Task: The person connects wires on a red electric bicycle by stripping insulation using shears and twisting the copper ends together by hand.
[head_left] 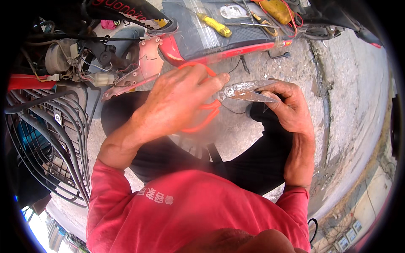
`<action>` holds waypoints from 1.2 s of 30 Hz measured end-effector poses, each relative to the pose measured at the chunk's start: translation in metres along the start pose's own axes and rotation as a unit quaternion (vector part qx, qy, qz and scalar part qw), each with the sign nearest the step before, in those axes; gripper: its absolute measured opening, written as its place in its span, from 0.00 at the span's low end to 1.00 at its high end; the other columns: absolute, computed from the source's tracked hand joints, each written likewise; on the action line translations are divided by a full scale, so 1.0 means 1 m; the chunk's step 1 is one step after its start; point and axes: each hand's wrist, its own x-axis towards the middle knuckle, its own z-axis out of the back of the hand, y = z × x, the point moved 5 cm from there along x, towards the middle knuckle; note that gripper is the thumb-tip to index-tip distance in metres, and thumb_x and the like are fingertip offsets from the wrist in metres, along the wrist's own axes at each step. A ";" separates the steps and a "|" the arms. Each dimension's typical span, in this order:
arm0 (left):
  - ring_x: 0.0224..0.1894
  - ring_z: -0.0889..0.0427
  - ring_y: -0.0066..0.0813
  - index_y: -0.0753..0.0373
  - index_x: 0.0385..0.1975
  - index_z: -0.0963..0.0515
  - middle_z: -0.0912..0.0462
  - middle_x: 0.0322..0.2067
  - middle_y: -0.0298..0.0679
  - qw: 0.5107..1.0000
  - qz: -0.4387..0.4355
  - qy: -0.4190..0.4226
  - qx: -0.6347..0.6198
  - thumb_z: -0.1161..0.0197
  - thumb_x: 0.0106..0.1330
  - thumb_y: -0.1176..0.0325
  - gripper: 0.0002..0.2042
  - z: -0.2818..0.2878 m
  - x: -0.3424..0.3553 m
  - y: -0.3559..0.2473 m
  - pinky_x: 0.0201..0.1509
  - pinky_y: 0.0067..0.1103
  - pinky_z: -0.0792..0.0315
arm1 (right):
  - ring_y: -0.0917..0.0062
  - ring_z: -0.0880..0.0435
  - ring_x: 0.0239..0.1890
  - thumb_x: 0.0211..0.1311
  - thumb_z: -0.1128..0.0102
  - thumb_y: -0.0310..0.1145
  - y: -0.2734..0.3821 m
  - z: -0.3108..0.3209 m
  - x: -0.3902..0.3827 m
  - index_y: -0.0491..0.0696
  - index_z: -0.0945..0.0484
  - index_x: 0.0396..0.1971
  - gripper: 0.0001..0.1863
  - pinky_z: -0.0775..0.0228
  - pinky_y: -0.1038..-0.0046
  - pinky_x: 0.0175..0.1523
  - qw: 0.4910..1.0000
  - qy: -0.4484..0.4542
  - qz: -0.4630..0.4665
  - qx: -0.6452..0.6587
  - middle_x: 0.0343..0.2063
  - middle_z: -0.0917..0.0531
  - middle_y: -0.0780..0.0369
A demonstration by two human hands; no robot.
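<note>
Between left fingers [216, 83] gripping the handles [213, 110] and right fingers [288, 91], hold unclear, scissors [241, 87] gape.

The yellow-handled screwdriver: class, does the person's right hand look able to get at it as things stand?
Probably yes: the screwdriver lies uncovered on the dark panel ahead, and nothing visible blocks the way, though the right hand would first have to leave the tips of the scissors.
</note>
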 end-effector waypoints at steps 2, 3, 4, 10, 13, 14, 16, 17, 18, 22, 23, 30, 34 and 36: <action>0.37 0.21 0.40 0.57 0.57 0.25 0.25 0.36 0.39 1.000 0.000 0.005 0.000 0.30 0.51 0.73 0.29 -0.001 0.000 0.000 0.40 0.32 0.27 | 0.87 0.28 0.24 0.63 0.44 0.23 -0.001 0.000 -0.001 0.37 0.18 0.40 0.10 0.37 0.80 0.28 1.000 0.003 -0.009 -0.002 0.27 0.20 0.65; 0.37 0.21 0.40 0.57 0.57 0.25 0.25 0.36 0.39 1.000 0.000 0.008 0.001 0.30 0.51 0.73 0.29 0.000 0.000 0.000 0.40 0.32 0.27 | 0.87 0.28 0.24 0.63 0.44 0.23 -0.001 0.000 -0.001 0.37 0.18 0.40 0.10 0.37 0.80 0.27 1.000 0.002 -0.012 0.001 0.28 0.20 0.65; 0.37 0.21 0.40 0.57 0.57 0.25 0.25 0.36 0.39 1.000 0.000 0.011 0.002 0.30 0.51 0.72 0.28 -0.001 0.000 -0.001 0.40 0.32 0.27 | 0.87 0.29 0.23 0.63 0.45 0.23 -0.001 0.000 -0.001 0.37 0.18 0.40 0.10 0.37 0.80 0.27 1.000 0.000 -0.014 0.004 0.28 0.20 0.65; 0.39 0.20 0.41 0.57 0.57 0.26 0.25 0.38 0.39 1.000 0.002 0.022 0.003 0.31 0.52 0.73 0.28 -0.004 -0.001 -0.001 0.41 0.33 0.26 | 0.89 0.30 0.23 0.64 0.45 0.23 -0.006 -0.001 -0.004 0.38 0.18 0.41 0.10 0.39 0.81 0.26 0.998 0.005 -0.041 0.046 0.28 0.19 0.68; 0.40 0.20 0.42 0.57 0.58 0.26 0.24 0.38 0.40 1.000 0.005 0.019 -0.004 0.31 0.51 0.73 0.29 -0.005 -0.002 -0.003 0.41 0.33 0.25 | 0.90 0.31 0.22 0.64 0.45 0.23 -0.008 -0.001 -0.004 0.39 0.18 0.41 0.10 0.40 0.82 0.26 0.996 0.008 -0.055 0.073 0.27 0.20 0.69; 0.40 0.20 0.42 0.57 0.58 0.26 0.24 0.38 0.40 1.000 0.003 0.020 -0.008 0.31 0.51 0.73 0.29 -0.005 -0.001 -0.003 0.41 0.34 0.25 | 0.90 0.31 0.22 0.64 0.45 0.23 -0.007 -0.001 -0.004 0.39 0.18 0.41 0.09 0.41 0.83 0.26 0.995 0.008 -0.058 0.080 0.26 0.20 0.69; 0.40 0.19 0.42 0.57 0.57 0.26 0.24 0.38 0.40 1.000 -0.002 0.022 -0.017 0.30 0.51 0.73 0.29 -0.006 -0.001 -0.004 0.40 0.34 0.25 | 0.91 0.31 0.22 0.62 0.43 0.22 -0.009 0.000 -0.005 0.39 0.17 0.41 0.10 0.42 0.84 0.25 0.987 0.018 -0.102 0.121 0.25 0.21 0.70; 0.40 0.19 0.42 0.57 0.58 0.26 0.24 0.38 0.40 1.000 0.000 0.023 -0.021 0.30 0.50 0.73 0.29 -0.006 -0.001 -0.005 0.40 0.34 0.25 | 0.91 0.31 0.22 0.61 0.43 0.22 -0.011 0.000 -0.006 0.39 0.17 0.41 0.10 0.43 0.84 0.25 0.982 0.024 -0.123 0.141 0.24 0.21 0.70; 0.40 0.19 0.42 0.57 0.58 0.26 0.24 0.38 0.41 0.999 0.002 0.025 -0.025 0.30 0.50 0.74 0.30 -0.006 -0.001 -0.006 0.40 0.34 0.25 | 0.91 0.31 0.22 0.59 0.42 0.22 -0.013 0.001 -0.007 0.39 0.17 0.41 0.11 0.43 0.84 0.25 0.981 0.024 -0.115 0.151 0.24 0.21 0.70; 0.40 0.19 0.43 0.57 0.58 0.26 0.25 0.37 0.41 0.999 0.007 0.042 -0.023 0.30 0.50 0.74 0.30 -0.007 -0.001 -0.006 0.40 0.34 0.25 | 0.91 0.31 0.22 0.54 0.41 0.23 -0.018 0.001 -0.008 0.38 0.17 0.41 0.13 0.42 0.85 0.26 0.980 0.018 -0.099 0.172 0.25 0.20 0.70; 0.40 0.19 0.43 0.57 0.58 0.26 0.25 0.37 0.41 0.999 0.006 0.040 -0.024 0.30 0.50 0.74 0.30 -0.007 -0.002 -0.006 0.39 0.34 0.25 | 0.91 0.31 0.22 0.53 0.41 0.23 -0.018 0.000 -0.007 0.38 0.17 0.41 0.14 0.42 0.85 0.26 0.980 0.016 -0.098 0.173 0.25 0.20 0.70; 0.39 0.19 0.44 0.57 0.59 0.27 0.24 0.38 0.41 0.999 0.002 0.033 -0.039 0.30 0.51 0.74 0.30 -0.006 -0.001 -0.006 0.39 0.34 0.25 | 0.91 0.29 0.23 0.50 0.35 0.24 -0.018 0.002 -0.008 0.39 0.17 0.40 0.15 0.39 0.85 0.28 0.973 0.008 -0.119 0.197 0.25 0.20 0.71; 0.40 0.19 0.44 0.58 0.59 0.27 0.24 0.38 0.41 0.998 0.003 0.035 -0.044 0.31 0.52 0.75 0.30 -0.008 0.000 -0.006 0.39 0.34 0.24 | 0.91 0.29 0.24 0.49 0.33 0.23 -0.016 0.006 -0.008 0.39 0.17 0.40 0.15 0.38 0.85 0.29 0.965 0.033 -0.156 0.207 0.24 0.21 0.72; 0.40 0.19 0.44 0.57 0.59 0.27 0.24 0.38 0.41 0.998 0.002 0.037 -0.045 0.31 0.52 0.75 0.30 -0.008 0.001 -0.007 0.39 0.34 0.24 | 0.91 0.29 0.23 0.49 0.33 0.23 -0.015 0.006 -0.007 0.39 0.17 0.41 0.16 0.37 0.85 0.29 0.963 0.038 -0.159 0.214 0.23 0.21 0.72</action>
